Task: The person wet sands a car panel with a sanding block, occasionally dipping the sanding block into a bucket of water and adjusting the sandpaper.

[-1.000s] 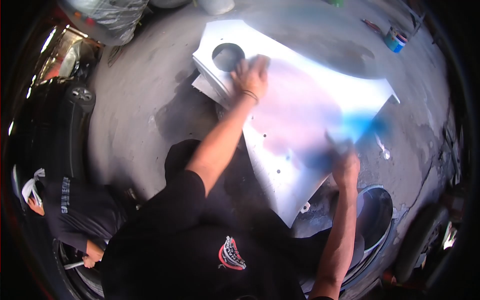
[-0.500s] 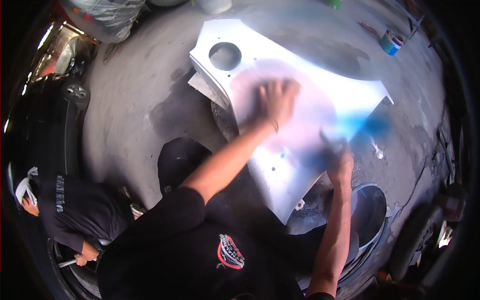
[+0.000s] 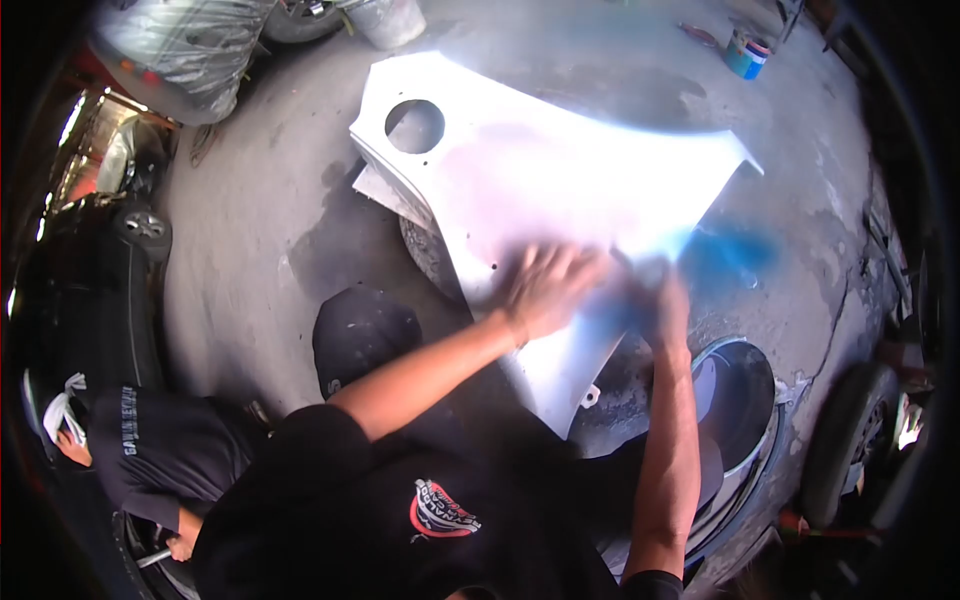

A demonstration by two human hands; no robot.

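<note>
A white panel with a round hole and a faint pinkish patch lies in front of me, tilted across the view. My left hand, blurred at the fingers, rests on the panel's lower middle with its fingers spread. Close to its right, my right hand is at the panel's lower right edge, over a bluish blur. Its fingers are smeared, and whatever it may hold cannot be made out.
A co-worker bends over a wheel at the lower left. A bucket stands at the right, near a tire. A paint can is at the upper right, a pail at the top, a black car at the left.
My left hand has moved from beside the round hole down across the panel, close to my right hand. My right hand stays near the panel's edge. The whole view has shifted a little.
</note>
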